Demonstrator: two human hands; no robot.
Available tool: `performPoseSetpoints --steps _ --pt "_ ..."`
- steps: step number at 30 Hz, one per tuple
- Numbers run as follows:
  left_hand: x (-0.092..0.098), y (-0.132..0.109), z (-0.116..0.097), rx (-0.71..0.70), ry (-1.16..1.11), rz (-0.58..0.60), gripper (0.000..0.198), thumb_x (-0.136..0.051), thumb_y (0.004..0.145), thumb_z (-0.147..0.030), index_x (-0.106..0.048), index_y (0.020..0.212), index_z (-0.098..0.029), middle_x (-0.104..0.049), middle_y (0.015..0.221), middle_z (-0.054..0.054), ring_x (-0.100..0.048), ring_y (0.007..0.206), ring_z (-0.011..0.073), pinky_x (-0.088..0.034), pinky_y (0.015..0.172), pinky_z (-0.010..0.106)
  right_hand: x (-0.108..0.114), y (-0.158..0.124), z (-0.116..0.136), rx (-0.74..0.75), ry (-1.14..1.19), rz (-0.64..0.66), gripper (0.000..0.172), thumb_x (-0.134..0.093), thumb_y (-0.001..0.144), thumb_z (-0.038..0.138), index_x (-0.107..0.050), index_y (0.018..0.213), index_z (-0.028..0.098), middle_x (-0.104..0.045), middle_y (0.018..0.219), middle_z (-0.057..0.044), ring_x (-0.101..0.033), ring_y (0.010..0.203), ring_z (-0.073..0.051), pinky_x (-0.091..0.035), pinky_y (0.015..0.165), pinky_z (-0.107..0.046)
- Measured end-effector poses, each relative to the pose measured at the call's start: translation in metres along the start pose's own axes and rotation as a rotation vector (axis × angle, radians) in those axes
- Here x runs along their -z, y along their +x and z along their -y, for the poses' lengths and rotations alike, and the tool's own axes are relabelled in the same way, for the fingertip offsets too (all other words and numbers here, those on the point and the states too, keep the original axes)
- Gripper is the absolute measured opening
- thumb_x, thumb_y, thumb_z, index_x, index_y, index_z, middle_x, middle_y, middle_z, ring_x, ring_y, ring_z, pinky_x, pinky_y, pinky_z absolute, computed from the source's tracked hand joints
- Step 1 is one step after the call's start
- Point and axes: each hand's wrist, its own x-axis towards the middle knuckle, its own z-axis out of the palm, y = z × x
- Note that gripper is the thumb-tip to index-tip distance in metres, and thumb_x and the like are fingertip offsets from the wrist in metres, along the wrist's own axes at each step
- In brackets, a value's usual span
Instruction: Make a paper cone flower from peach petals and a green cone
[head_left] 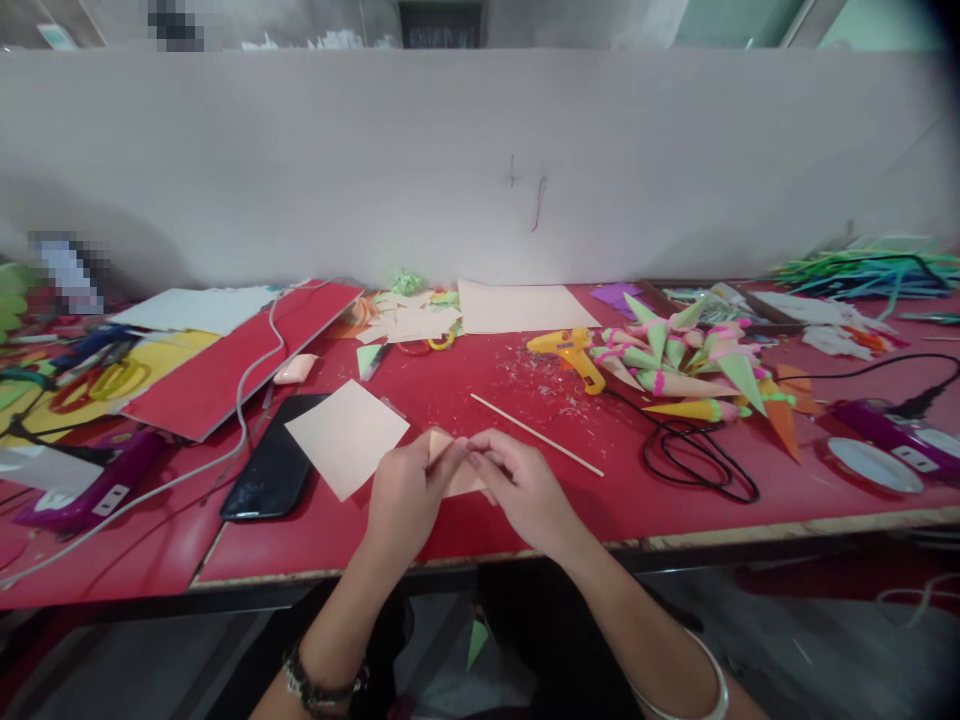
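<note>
Close together near the table's front edge, both my hands are closed on a peach piece of paper (463, 482). My left hand (409, 490) pinches its left side, where a corner seems rolled or folded. My right hand (521, 485) grips the right side, with its fingertips meeting the left ones. Much of this paper is hidden behind my fingers. To the left, a square peach sheet (346, 438) lies partly over a black phone-like slab (270, 465). Right of my hands, a thin wooden stick (536, 434) rests slanted on the red table.
A yellow glue gun (570, 355) with a black cord (701, 460) lies right, beside a pile of paper cones (690, 360). Purple power strips (892, 435) sit at both sides. Scissors (101, 385), a red board (244, 355) and a white cable (240, 400) are left.
</note>
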Motion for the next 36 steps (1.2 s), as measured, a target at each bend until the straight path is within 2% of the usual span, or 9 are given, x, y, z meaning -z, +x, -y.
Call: performPoseSetpoints --steps 3,6,13,17,21,29,36 --pt "0.002 0.001 0.000 0.071 -0.098 0.037 0.041 -0.045 0.076 -0.046 -0.033 0.050 -0.017 -0.029 0.045 -0.006 -0.027 0.043 0.0059 -0.020 0.040 0.019 -0.001 -0.001 0.001 -0.007 0.025 -0.057 0.015 -0.043 0.082 0.029 -0.053 0.080 0.018 -0.040 0.051 0.006 -0.035 0.044 -0.006 -0.027 0.041 -0.018" --pt "0.005 0.002 -0.002 0.035 -0.223 0.104 0.033 -0.046 0.077 -0.043 -0.043 0.059 -0.015 -0.037 0.050 -0.005 -0.032 0.046 0.0064 -0.025 0.041 0.018 -0.001 0.000 0.000 -0.046 0.093 -0.111 0.014 -0.043 0.082 0.030 -0.051 0.081 0.018 -0.037 0.048 0.007 -0.034 0.041 -0.006 -0.026 0.039 -0.018" --pt "0.004 0.004 -0.002 0.013 -0.211 0.121 0.028 -0.045 0.078 -0.040 -0.048 0.066 -0.014 -0.040 0.053 -0.004 -0.035 0.049 0.0076 -0.026 0.044 0.019 -0.003 0.001 -0.003 -0.062 0.111 -0.144 0.015 -0.044 0.081 0.032 -0.052 0.081 0.018 -0.037 0.045 0.007 -0.036 0.040 -0.006 -0.026 0.039 -0.018" --pt "0.009 0.005 -0.001 0.024 -0.322 0.169 0.029 -0.044 0.079 -0.039 -0.043 0.060 -0.016 -0.037 0.049 -0.006 -0.034 0.045 0.0071 -0.027 0.044 0.019 0.000 0.001 -0.003 -0.053 0.159 -0.182 0.015 -0.045 0.081 0.032 -0.050 0.079 0.018 -0.037 0.047 0.007 -0.035 0.040 -0.006 -0.027 0.039 -0.018" --pt "0.016 0.004 0.000 0.016 -0.413 0.284 0.041 -0.029 0.086 -0.039 -0.039 0.053 -0.017 -0.041 0.046 -0.004 -0.041 0.045 0.0075 -0.033 0.049 0.019 0.004 0.003 -0.004 -0.043 0.155 -0.253 0.014 -0.044 0.081 0.031 -0.049 0.079 0.018 -0.036 0.045 0.008 -0.034 0.039 -0.006 -0.027 0.039 -0.018" --pt "0.018 0.004 0.000 -0.027 -0.272 0.293 0.032 -0.045 0.080 -0.036 -0.044 0.055 -0.016 -0.040 0.049 -0.005 -0.035 0.049 0.0073 -0.027 0.048 0.019 0.004 0.003 -0.003 -0.050 0.174 -0.250 0.015 -0.045 0.081 0.032 -0.049 0.079 0.018 -0.038 0.047 0.007 -0.036 0.040 -0.006 -0.029 0.039 -0.018" --pt "0.018 0.003 -0.001 0.000 -0.323 0.249 0.033 -0.044 0.077 -0.030 -0.027 0.052 -0.017 -0.024 0.051 -0.006 -0.024 0.049 0.0064 -0.020 0.045 0.019 0.001 0.002 -0.003 -0.046 0.219 -0.214 0.015 -0.045 0.081 0.033 -0.049 0.081 0.018 -0.038 0.049 0.008 -0.038 0.040 -0.006 -0.031 0.040 -0.017"
